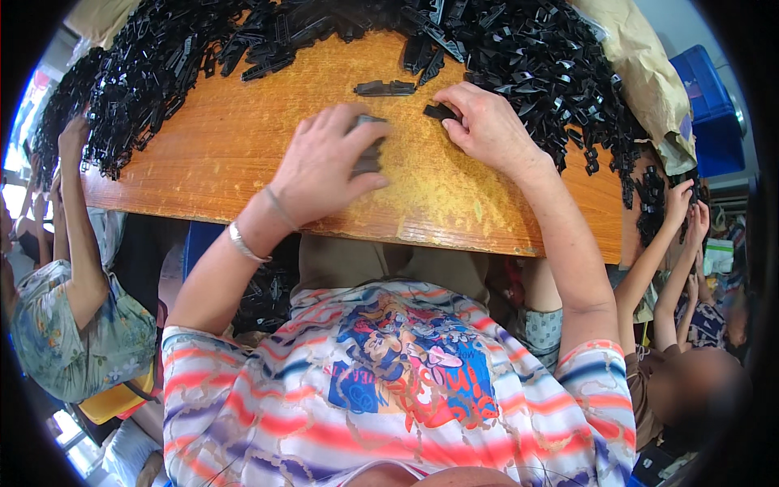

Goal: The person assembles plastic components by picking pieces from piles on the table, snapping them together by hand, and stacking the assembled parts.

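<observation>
My left hand [324, 162], slightly blurred, curls over the middle of the wooden table with its fingers and thumb around a long dark grey plastic part [370, 146]. Part of that piece is hidden behind the fingers. To its right, my right hand [487, 126] pinches a small black plastic part [440, 112] between thumb and fingertips, just above the tabletop. Beyond both hands, a single long black plastic strip [385, 88] lies on the wood, apart from the heaps.
Large heaps of black plastic parts [535, 73] curve around the far side and both ends of the table [243, 138]. A brown paper sack [649, 73] leans at the right, by blue bins [704, 105]. Co-workers' hands reach in at the left [73, 138] and right [680, 203].
</observation>
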`<act>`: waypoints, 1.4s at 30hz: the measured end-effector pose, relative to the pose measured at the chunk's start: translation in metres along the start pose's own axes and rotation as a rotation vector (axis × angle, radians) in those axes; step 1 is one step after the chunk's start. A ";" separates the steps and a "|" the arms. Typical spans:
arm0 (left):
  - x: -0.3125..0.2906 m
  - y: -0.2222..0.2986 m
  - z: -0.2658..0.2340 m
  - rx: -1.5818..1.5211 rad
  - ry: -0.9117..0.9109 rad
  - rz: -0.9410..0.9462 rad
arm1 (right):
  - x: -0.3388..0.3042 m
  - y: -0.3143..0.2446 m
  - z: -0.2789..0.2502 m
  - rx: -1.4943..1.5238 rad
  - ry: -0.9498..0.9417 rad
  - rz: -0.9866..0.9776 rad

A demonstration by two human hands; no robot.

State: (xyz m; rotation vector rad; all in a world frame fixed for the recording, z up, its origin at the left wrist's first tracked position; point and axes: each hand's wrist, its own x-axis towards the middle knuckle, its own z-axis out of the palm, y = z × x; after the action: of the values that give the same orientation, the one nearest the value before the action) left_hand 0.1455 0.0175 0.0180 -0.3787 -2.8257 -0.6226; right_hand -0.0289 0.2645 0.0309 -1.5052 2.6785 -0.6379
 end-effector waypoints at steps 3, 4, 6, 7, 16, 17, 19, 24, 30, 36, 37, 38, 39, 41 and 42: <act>-0.015 -0.026 -0.031 0.002 -0.009 -0.021 | -0.001 0.001 0.002 0.006 -0.010 -0.009; -0.020 -0.041 -0.040 -0.021 0.011 -0.011 | -0.002 0.001 0.003 0.007 -0.008 -0.013; -0.021 -0.047 -0.054 -0.002 0.082 -0.039 | 0.001 0.002 0.006 -0.029 0.003 -0.071; -0.015 -0.046 -0.054 0.006 0.089 -0.045 | 0.001 0.001 0.007 -0.028 0.006 -0.083; 0.075 -0.035 0.018 0.213 0.187 -0.075 | 0.010 -0.010 0.013 -0.058 0.066 -0.034; 0.077 -0.034 0.017 0.207 0.182 -0.070 | 0.009 -0.010 0.012 -0.058 0.064 -0.024; 0.076 -0.036 0.012 0.110 0.135 -0.055 | 0.009 -0.010 0.008 -0.262 0.004 0.027; 0.064 -0.033 0.004 0.029 0.080 -0.063 | 0.016 -0.019 0.018 0.028 0.216 0.020; 0.059 -0.035 -0.003 0.002 0.085 -0.075 | 0.022 -0.025 0.029 0.133 0.179 0.064; 0.058 -0.041 0.001 -0.037 0.098 -0.009 | 0.026 -0.022 0.039 0.209 0.143 0.002; 0.060 -0.040 0.002 -0.060 0.090 0.023 | 0.029 -0.023 0.040 0.287 0.077 -0.004; 0.062 -0.038 0.000 0.006 0.083 0.008 | 0.035 -0.028 0.035 0.201 0.101 -0.029; 0.062 -0.038 -0.002 0.003 0.080 0.013 | 0.038 -0.029 0.037 0.200 0.103 -0.023; 0.055 -0.042 -0.006 -0.011 0.057 -0.038 | 0.040 -0.029 0.043 0.137 0.118 -0.082; 0.051 -0.043 -0.008 -0.016 0.048 -0.052 | 0.038 -0.030 0.043 0.146 0.082 -0.061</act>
State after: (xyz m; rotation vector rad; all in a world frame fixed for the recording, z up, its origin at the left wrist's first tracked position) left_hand 0.0856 -0.0132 0.0228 -0.2892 -2.7940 -0.6569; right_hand -0.0163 0.2048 0.0091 -1.5600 2.5863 -0.8957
